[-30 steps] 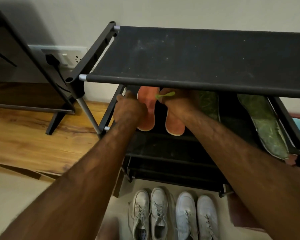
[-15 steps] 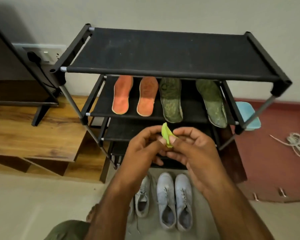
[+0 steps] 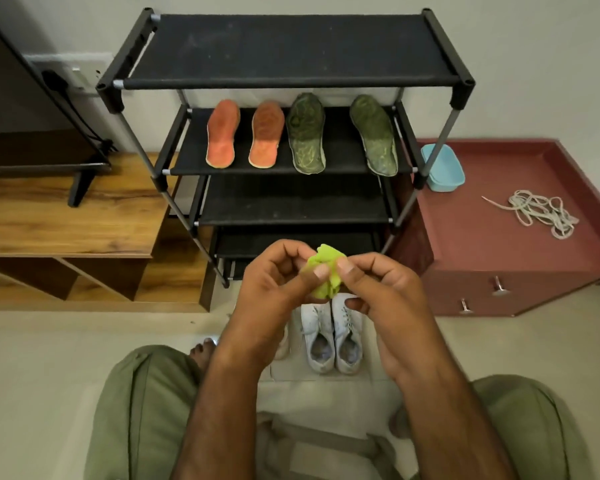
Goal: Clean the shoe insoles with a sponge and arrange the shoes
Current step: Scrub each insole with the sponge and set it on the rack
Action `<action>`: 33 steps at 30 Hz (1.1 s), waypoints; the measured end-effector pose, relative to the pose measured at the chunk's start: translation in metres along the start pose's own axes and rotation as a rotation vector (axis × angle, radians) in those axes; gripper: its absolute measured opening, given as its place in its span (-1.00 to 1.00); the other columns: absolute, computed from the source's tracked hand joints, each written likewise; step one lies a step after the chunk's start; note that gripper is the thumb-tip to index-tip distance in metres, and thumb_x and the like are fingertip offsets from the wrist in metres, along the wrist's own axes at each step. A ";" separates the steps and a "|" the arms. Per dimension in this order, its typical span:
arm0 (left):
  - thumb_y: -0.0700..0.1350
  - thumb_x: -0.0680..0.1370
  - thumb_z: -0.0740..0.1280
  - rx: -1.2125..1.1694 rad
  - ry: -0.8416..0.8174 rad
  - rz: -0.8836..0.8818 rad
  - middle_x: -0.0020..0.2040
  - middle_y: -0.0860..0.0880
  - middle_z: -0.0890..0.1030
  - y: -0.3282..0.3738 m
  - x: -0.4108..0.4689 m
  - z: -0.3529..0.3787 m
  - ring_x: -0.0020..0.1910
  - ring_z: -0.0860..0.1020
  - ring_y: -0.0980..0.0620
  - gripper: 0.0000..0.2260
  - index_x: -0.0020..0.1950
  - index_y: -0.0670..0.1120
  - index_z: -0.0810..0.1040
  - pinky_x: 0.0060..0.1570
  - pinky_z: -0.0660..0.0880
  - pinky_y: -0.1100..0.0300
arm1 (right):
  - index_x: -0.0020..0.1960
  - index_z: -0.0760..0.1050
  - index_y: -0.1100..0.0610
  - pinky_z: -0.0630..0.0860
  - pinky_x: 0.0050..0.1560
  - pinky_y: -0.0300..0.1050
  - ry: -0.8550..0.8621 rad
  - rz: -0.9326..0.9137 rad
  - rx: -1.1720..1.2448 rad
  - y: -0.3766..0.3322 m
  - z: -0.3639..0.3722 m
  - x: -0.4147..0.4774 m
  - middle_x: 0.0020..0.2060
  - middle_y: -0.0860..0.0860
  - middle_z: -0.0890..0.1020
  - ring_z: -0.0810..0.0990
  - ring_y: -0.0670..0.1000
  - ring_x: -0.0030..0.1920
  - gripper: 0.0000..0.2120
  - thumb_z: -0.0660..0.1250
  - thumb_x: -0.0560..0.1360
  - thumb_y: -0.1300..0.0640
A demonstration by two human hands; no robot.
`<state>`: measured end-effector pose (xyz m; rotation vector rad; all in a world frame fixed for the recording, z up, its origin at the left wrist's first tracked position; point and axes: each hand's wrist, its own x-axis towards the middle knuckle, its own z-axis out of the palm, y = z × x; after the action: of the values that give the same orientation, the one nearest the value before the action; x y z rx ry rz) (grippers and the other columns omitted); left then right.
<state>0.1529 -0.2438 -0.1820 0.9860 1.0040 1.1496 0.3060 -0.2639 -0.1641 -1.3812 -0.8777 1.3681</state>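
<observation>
Lime-green and crumpled, the sponge (image 3: 326, 271) is pinched between the thumbs and forefingers of a person crouched in olive trousers (image 3: 142, 410) before a black shoe rack (image 3: 284, 50). The left hand (image 3: 271, 289) grips the sponge's left side and the right hand (image 3: 378, 292) its right. Both hands have curled fingers and are raised in front of the rack's lowest shelves.

Beneath the hands, on the pale floor at the foot of the rack, a pair of white shoes (image 3: 331, 337) stands side by side, toes toward the rack. Another white shoe (image 3: 282, 344), just left of the pair, is mostly hidden behind the left wrist.

On the rack's second shelf from the top, four insoles lie in a row. Two orange insoles (image 3: 222, 135) sit close together on the left half. Two green insoles (image 3: 306, 133) lie on the right half, the outer one angled toward the rack's right post. The rack's top shelf is dusty black fabric.

Right of the rack, a maroon cabinet (image 3: 482, 244) carries a light-blue tub (image 3: 442, 168) just beside the rack's right post, and a tangle of pale laces (image 3: 541, 213) farther right. A wooden unit (image 3: 66, 220) sits left of the rack. A wall socket (image 3: 80, 72) with a black plug is behind the rack's top left corner.
</observation>
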 end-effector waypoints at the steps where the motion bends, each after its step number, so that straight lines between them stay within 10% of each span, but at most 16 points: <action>1: -0.24 0.51 0.49 -0.041 0.006 -0.011 -0.07 -0.30 0.56 0.001 -0.003 0.000 -0.08 0.59 -0.14 -0.87 0.02 -0.13 0.61 -0.09 0.59 -0.03 | -0.02 0.67 0.16 0.54 -0.16 -0.20 0.016 0.001 0.017 0.000 -0.002 -0.002 -0.12 0.12 0.74 0.68 -0.03 -0.13 -0.88 0.43 0.58 0.11; 7: -0.36 0.56 0.41 -0.028 0.063 0.055 -0.11 -0.06 0.59 0.001 -0.010 0.005 -0.09 0.58 -0.06 -0.84 0.09 -0.15 0.58 -0.05 0.57 -0.08 | 0.15 0.59 0.01 0.57 -0.16 -0.09 0.053 -0.058 0.006 -0.002 -0.001 -0.012 -0.19 0.01 0.73 0.69 -0.07 -0.20 -0.85 0.39 0.61 0.19; 16: -0.43 0.52 0.41 -0.016 0.079 0.099 -0.07 -0.07 0.64 -0.004 -0.010 0.002 -0.03 0.62 -0.06 -0.76 0.09 -0.15 0.58 -0.04 0.62 -0.01 | 0.48 0.39 -0.09 0.67 0.10 -0.01 -0.078 -0.004 0.235 0.004 0.002 -0.004 0.26 -0.03 0.65 0.68 0.03 0.23 -0.41 0.41 0.55 0.33; 21: -0.44 0.52 0.40 0.034 0.062 0.049 -0.04 -0.12 0.65 -0.014 0.000 -0.003 -0.03 0.63 -0.07 -0.72 0.11 -0.12 0.61 -0.03 0.64 -0.02 | 0.11 0.67 0.14 0.66 -0.02 -0.01 0.039 0.008 0.135 0.020 0.009 0.010 -0.07 0.12 0.76 0.75 0.15 0.01 -0.85 0.42 0.56 0.28; 27: -0.40 0.55 0.35 0.165 0.313 -0.038 -0.08 -0.06 0.63 -0.006 0.068 -0.023 -0.12 0.61 0.02 -0.74 0.11 -0.09 0.60 -0.18 0.59 0.11 | 0.09 0.61 0.16 0.64 -0.19 -0.04 0.119 0.071 0.179 0.034 0.005 0.040 -0.11 0.14 0.76 0.75 0.15 -0.08 -0.80 0.45 0.52 0.36; 33: -0.09 0.60 0.31 0.995 0.394 0.036 -0.03 -0.05 0.63 0.021 0.221 -0.061 -0.04 0.63 -0.09 -0.92 0.07 -0.06 0.53 -0.01 0.61 -0.03 | -0.22 0.59 0.19 0.59 -0.41 -0.13 0.128 0.066 0.162 0.045 -0.006 0.061 -0.28 0.19 0.71 0.69 0.06 -0.33 -0.76 0.40 0.48 0.49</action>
<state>0.1166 -0.0170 -0.2018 1.5725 1.9729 0.8596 0.3124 -0.2190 -0.2252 -1.3662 -0.6282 1.3535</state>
